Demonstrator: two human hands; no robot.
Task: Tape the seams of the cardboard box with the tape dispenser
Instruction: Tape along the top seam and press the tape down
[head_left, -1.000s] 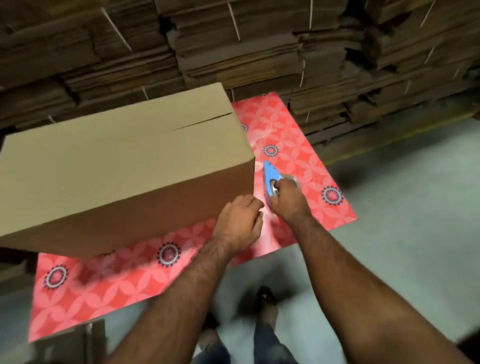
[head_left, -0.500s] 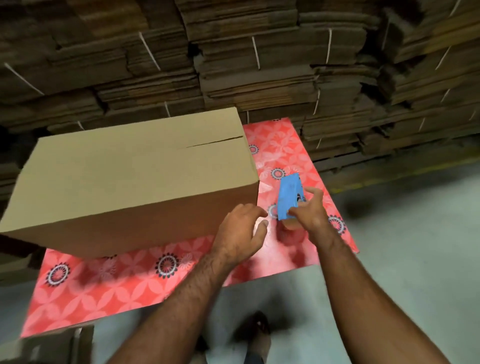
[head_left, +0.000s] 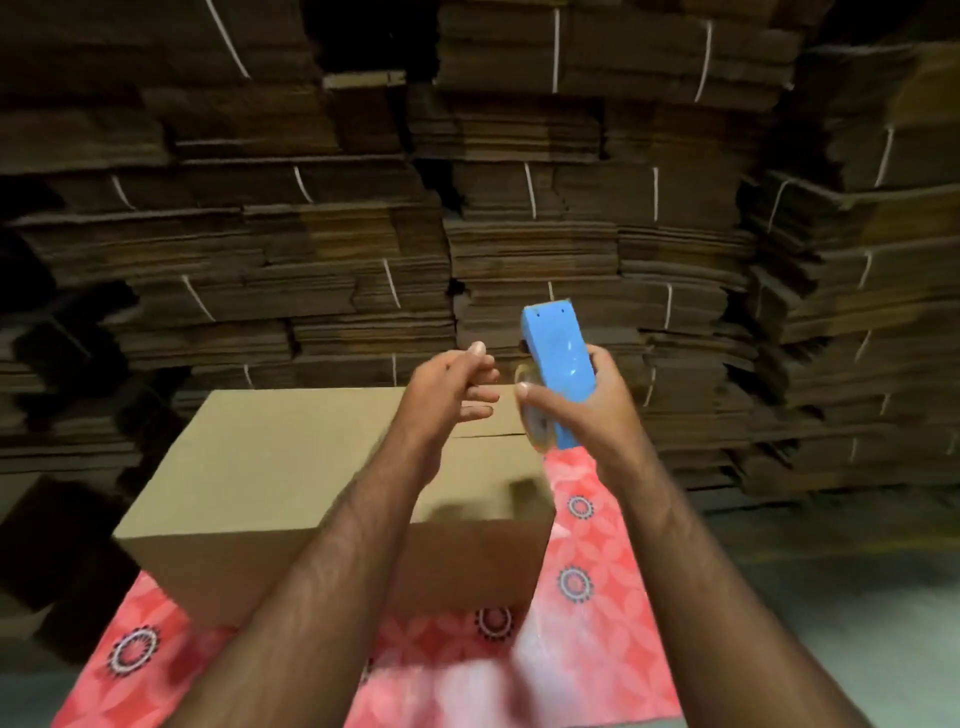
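Observation:
A plain brown cardboard box (head_left: 270, 478) stands on a red patterned mat (head_left: 597, 571), its top flaps closed with a seam showing near its right end. My right hand (head_left: 587, 410) holds a blue tape dispenser (head_left: 558, 374) upright above the box's right end, a clear tape roll at its lower side. My left hand (head_left: 452, 384) hovers just left of the dispenser, fingers loosely curled and apart, thumb and forefinger close together. Whether it pinches the tape end is too blurred to tell.
Tall stacks of flattened, strapped cardboard (head_left: 519, 208) fill the whole background behind the box. Grey concrete floor (head_left: 831, 597) lies to the right of the mat. Dark shapes sit at the left beside the box.
My right hand lifted the blue dispenser off the mat up above the box's right end. My left hand rose with it beside the dispenser. The camera tilted upward.

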